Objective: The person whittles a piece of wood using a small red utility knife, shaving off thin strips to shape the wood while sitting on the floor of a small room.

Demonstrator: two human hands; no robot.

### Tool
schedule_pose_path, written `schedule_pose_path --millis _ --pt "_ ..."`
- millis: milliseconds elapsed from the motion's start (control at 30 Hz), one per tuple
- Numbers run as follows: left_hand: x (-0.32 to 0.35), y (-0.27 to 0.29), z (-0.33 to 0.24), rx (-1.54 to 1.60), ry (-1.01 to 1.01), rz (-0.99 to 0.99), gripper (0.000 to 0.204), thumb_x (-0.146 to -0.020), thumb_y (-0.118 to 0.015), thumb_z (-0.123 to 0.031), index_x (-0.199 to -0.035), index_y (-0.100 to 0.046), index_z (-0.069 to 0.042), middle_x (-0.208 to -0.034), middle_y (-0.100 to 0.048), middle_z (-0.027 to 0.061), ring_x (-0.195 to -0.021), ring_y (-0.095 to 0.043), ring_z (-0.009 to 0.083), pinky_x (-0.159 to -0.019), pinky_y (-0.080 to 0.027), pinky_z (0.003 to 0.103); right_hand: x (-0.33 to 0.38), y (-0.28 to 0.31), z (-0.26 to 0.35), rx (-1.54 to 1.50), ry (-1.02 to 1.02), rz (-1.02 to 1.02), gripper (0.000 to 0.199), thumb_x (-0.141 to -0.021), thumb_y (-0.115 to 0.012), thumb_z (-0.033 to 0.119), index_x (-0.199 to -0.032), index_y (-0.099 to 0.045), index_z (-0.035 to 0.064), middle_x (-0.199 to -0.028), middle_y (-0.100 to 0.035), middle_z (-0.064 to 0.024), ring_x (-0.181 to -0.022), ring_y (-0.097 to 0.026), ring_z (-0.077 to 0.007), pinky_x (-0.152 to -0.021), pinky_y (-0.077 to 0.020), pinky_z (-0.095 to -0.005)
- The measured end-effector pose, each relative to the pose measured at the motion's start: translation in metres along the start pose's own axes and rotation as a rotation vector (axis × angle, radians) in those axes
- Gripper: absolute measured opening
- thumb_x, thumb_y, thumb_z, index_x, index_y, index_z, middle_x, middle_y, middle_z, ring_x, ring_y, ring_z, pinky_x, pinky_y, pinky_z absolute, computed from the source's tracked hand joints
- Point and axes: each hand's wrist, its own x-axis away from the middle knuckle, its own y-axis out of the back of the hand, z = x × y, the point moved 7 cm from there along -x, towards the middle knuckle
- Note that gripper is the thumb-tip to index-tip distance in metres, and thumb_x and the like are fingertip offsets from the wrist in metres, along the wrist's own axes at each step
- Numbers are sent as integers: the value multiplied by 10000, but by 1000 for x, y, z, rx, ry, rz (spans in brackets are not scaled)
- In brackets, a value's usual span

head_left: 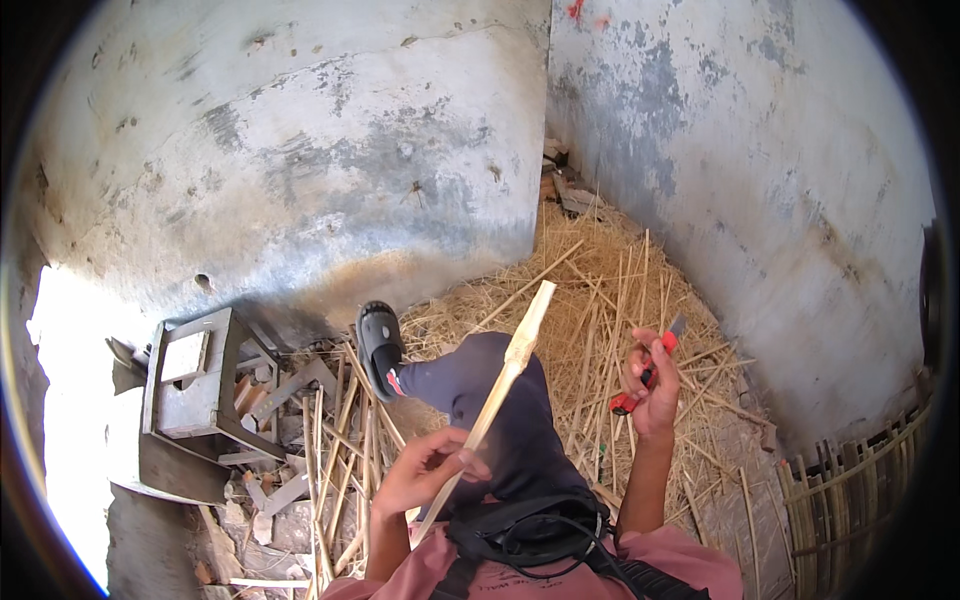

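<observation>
A pale split bamboo strip (pixel 497 388) slants up and away across my lap, with a thick node near its far part. My left hand (pixel 428 470) grips its lower part between thumb and fingers. To the right, held up apart from the strip, my right hand (pixel 655 385) is closed around a red and black utility knife (pixel 650 378). Its grey blade points up and away to the right. My fingers hide part of the knife's handle.
Bamboo strips and straw-like shavings (pixel 590 300) cover the floor ahead. A worn wooden stool (pixel 205 375) lies at the left among rubble. Peeling walls (pixel 400 150) meet at the far corner. A slatted bamboo piece (pixel 850 500) is at the lower right. My shoe (pixel 379 345) rests near the wall.
</observation>
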Motion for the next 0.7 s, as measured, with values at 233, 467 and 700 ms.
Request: schedule_pose_path --millis 233,467,700 --pt "-23 -9 10 -48 104 92 244 -1094 -570 -93 -1301 -621 27 -1032 -780 143 -1012 -763 215 -899 -626 338 -22 -81 -5 175 -34 257 480 -1071 -598 243 -1447 -560 -53 -757 -608 -9 -522 -360 -12 -482 -282 -194" --pt "-49 -16 12 118 72 237 444 -1088 -552 -57 -1503 -401 -12 -1253 -675 175 -1081 -731 224 -936 -601 365 -48 -95 -27 206 -185 237 280 -1049 -652 140 -1262 -683 -39 -810 -640 -11 -603 -456 -6 -535 -313 -199" --pt "-122 -23 -35 63 18 90 336 -1128 -513 -185 -1424 -432 -46 -1042 -647 122 -809 -693 168 -678 -550 285 -63 -106 -50 351 -224 351 313 -1046 -652 150 -1300 -669 -32 -823 -610 14 -717 -510 -31 -619 -373 -216"
